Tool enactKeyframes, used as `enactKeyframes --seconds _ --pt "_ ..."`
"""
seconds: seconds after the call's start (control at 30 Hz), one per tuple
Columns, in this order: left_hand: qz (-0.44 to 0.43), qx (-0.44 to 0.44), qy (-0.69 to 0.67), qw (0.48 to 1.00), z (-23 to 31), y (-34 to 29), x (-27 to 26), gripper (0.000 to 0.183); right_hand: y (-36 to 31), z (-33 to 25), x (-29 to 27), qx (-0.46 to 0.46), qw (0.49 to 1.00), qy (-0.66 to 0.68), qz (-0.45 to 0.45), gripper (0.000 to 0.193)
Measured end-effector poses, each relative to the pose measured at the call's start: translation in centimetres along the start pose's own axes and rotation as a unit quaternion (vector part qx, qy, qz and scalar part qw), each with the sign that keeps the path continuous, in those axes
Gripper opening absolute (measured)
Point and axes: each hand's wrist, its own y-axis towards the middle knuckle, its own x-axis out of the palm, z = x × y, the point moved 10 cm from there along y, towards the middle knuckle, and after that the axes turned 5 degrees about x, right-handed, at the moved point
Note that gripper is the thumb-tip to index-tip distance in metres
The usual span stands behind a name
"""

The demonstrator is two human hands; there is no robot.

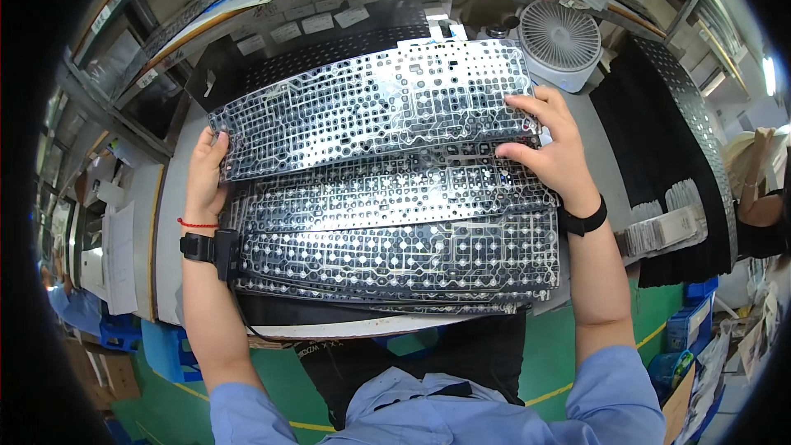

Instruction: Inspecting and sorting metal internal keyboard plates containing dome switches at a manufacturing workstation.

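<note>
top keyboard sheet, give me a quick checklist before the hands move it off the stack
1. Left hand on the top sheet: ok, it grips the left edge.
2. Right hand on the sheet: ok, fingers rest on its right end.
3. Sheet free of the stack below: cannot tell, it lies askew over the others but may still touch them.
4. Stack squared up: not ok, the sheets are fanned and offset.
5. Room behind: not ok, a small white fan stands close to the sheet's far right corner.
6. Wrist straps clear of sheet edges: ok on both wrists.
</note>
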Motion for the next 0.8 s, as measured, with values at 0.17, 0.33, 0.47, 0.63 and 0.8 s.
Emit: enactKeyframes --seconds 0.17,0.33,0.47,0.63,0.8 --pt "-0.007 0.002 0.015 1.000 0.0 0.0 -0.1 0.022 -0.1 -0.2 -1.3 -0.001 0.989 -0.124 0.078 0.047" --pt "-0.005 0.000 0.013 1.000 0.0 0.0 -0.1 0.020 -0.2 -0.7 -1.3 -0.015 0.987 -0.143 0.075 0.039" --pt "-0.008 -0.001 0.009 1.000 0.0 0.0 0.0 0.017 -0.2 -1.8 -1.2 -0.059 0.984 -0.155 0.067 0.037" --pt "-0.008 -0.002 0.012 1.000 0.1 -0.1 0.2 0.016 -0.4 -1.7 -1.0 -0.067 0.984 -0.157 0.051 0.034" --pt "-0.007 -0.003 0.014 1.000 0.2 0.0 0.0 0.018 -0.5 -1.8 -1.1 -0.077 0.984 -0.149 0.058 0.032"
